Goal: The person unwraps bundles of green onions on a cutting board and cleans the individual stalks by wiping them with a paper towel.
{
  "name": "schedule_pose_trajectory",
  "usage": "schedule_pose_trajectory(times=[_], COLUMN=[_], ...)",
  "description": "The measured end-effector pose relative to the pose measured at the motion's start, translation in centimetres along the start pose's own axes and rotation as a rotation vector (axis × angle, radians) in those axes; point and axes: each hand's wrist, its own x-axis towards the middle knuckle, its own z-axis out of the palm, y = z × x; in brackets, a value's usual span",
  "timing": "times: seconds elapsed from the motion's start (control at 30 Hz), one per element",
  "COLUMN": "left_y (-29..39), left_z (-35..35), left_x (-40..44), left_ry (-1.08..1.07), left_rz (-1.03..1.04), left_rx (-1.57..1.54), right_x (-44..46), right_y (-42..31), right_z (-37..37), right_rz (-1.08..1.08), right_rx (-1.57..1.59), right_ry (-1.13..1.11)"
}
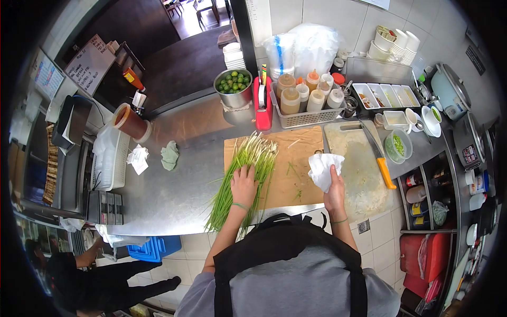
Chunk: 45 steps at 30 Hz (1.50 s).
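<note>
A big bunch of green onions [253, 153] lies on a brown paper sheet [301, 186], white ends toward the wall and green tops hanging past the counter's front edge. My left hand [244, 185] rests flat on the bunch with its fingers stretched out. In my right hand [334, 191] is a crumpled white paper towel [324, 170], held above the sheet's right side. Loose green bits are scattered on the paper. To the right lies a worn cutting board [351, 174], with a yellow-handled knife [384, 168] across its right edge.
Behind the sheet stand a red tape dispenser [262, 108], a basket of sauce bottles [311, 119] and a pot of green citrus [234, 95]. A tub of chopped greens [397, 145] sits right of the knife. Another person [90, 280] is at lower left near a blue bin [156, 248].
</note>
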Motion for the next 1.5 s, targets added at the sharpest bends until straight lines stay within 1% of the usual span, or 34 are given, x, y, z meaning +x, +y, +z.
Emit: schedule_pose_trajectory(times=[0.07,0.13,0.17,0.23,0.3,0.33,0.4,0.43,0.5,0.53,0.57,0.63,0.7,0.73,0.77,0.8,0.83,0.9,0.93,1.0,1.03,1.07,1.1,1.13,1.17,1.23,1.27,1.37,1.4,1.5], left_y=[0.0,-0.2,0.0,0.4,1.9,3.0,5.9,7.5,9.8,10.0,10.1,11.2,10.9,10.6,10.2,9.4,8.1,6.5,6.9,8.4,7.7,6.6,6.3,6.8,6.5,5.7,5.6,5.7,6.1,4.5], left_z=[-0.2,-0.9,-1.2,-2.0,-2.3,-2.4,-3.1,-2.6,-1.6,-0.7,0.9,1.7,-0.3,-1.4,-2.6,-3.2,-2.4,-0.6,-0.2,-0.8,-0.7,-0.3,-0.7,-0.9,-0.6,0.6,0.4,-0.1,-0.4,1.1], left_x=[-0.2,-0.3,-0.4,-0.6,-0.2,0.2,1.6,1.9,2.2,2.0,1.7,0.7,-0.4,-0.5,-0.3,-0.2,0.2,1.0,1.3,2.3,2.6,3.2,3.6,3.3,3.5,3.4,3.4,3.4,3.4,3.3], left_ry=[0.016,0.021,-0.004,-0.057,0.034,0.08,-0.003,-0.015,-0.04,-0.049,-0.069,-0.11,-0.132,-0.209,-0.276,-0.336,-0.294,-0.202,-0.157,-0.053,-0.268,-0.487,-0.711,-0.622,-0.558,-0.429,-0.388,-0.281,-0.178,-0.211], left_rz=[-0.007,-0.02,-0.032,-0.052,0.084,0.152,0.266,0.287,0.33,0.33,0.345,0.396,0.436,0.453,0.465,0.472,0.448,0.384,0.196,-0.217,-0.26,-0.303,-0.344,-0.408,-0.399,-0.383,-0.395,-0.455,-0.497,-0.446], left_rx=[-0.006,-0.013,0.008,0.051,-0.033,-0.075,-0.478,-0.575,-0.77,-0.8,-0.839,-0.88,-0.869,-0.784,-0.692,-0.594,-0.679,-0.847,-1.068,-1.477,-1.595,-1.704,-1.803,-1.735,-1.771,-1.84,-1.833,-1.755,-1.76,-1.753], right_x=[0.2,0.2,0.1,0.1,-0.2,-0.6,-1.3,-1.5,-1.2,-1.1,-0.8,0.6,1.4,2.6,2.3,3.0,3.5,2.5,2.0,0.8,0.4,0.6,1.1,1.6,1.7,1.3,0.9,0.7,1.0,0.5], right_y=[0.2,0.4,0.6,0.7,0.9,1.4,2.9,3.7,5.5,6.1,5.9,4.4,2.5,3.1,2.2,3.0,3.8,3.3,2.9,2.3,2.2,2.5,3.0,3.5,3.3,3.2,3.1,3.5,3.2,0.8], right_z=[0.0,0.4,0.7,1.5,2.5,3.5,4.4,4.9,6.0,6.1,6.1,5.6,5.3,4.6,5.4,4.3,3.3,3.9,4.3,4.7,4.6,4.3,3.6,2.9,2.8,2.8,2.9,2.6,2.6,2.9], right_rz=[0.021,0.062,0.083,0.121,0.157,0.179,0.305,0.368,0.27,0.203,0.221,0.236,0.235,0.13,0.101,0.071,0.044,0.016,0.006,0.037,0.056,0.086,0.038,-0.013,-0.067,-0.058,-0.054,0.004,0.002,-0.04], right_rx=[-0.051,-0.023,-0.009,-0.032,-0.054,-0.028,0.043,0.08,0.293,0.401,0.412,0.45,0.319,0.215,0.205,0.113,0.017,-0.007,-0.019,-0.006,0.0,-0.043,-0.138,-0.233,-0.328,-0.245,-0.204,-0.222,-0.202,-0.16], right_ry=[0.008,0.026,0.035,-0.025,-0.083,-0.066,-0.125,-0.158,-0.178,-0.173,-0.101,0.066,0.075,0.17,0.23,0.155,0.077,0.084,0.083,-0.067,-0.144,-0.159,-0.169,-0.179,-0.187,-0.248,-0.278,-0.291,-0.189,-0.117])
